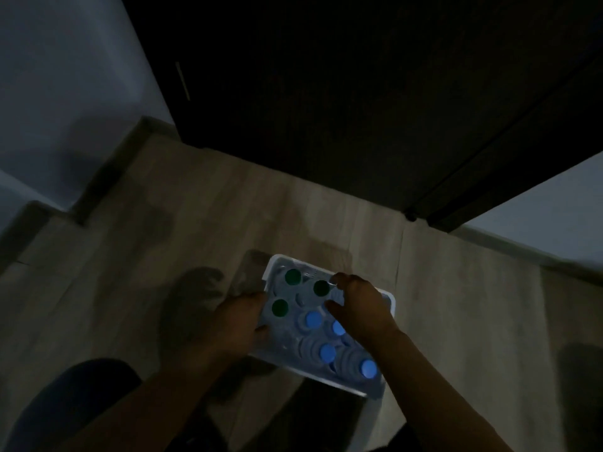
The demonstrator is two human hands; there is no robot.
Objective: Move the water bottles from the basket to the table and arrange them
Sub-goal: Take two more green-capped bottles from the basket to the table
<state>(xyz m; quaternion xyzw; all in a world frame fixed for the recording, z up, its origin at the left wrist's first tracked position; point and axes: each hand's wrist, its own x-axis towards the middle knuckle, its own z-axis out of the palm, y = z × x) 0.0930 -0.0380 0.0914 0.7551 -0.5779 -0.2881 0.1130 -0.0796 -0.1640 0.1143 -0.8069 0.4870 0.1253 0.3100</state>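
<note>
White plastic basket (390, 305) on the floor holds all seven bottles I count; my left hand (239, 324) grips its left rim, my right hand (360, 305) hovers spread, empty; none moved.

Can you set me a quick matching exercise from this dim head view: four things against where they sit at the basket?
Things:
1. green-capped bottles
2. blue-capped bottles
3. left hand
4. right hand

Places:
A. near end of the basket
B. at the basket's left rim
C. far end of the basket
D. over the basket's right part

Pairs: 1-C, 2-A, 3-B, 4-D
</note>
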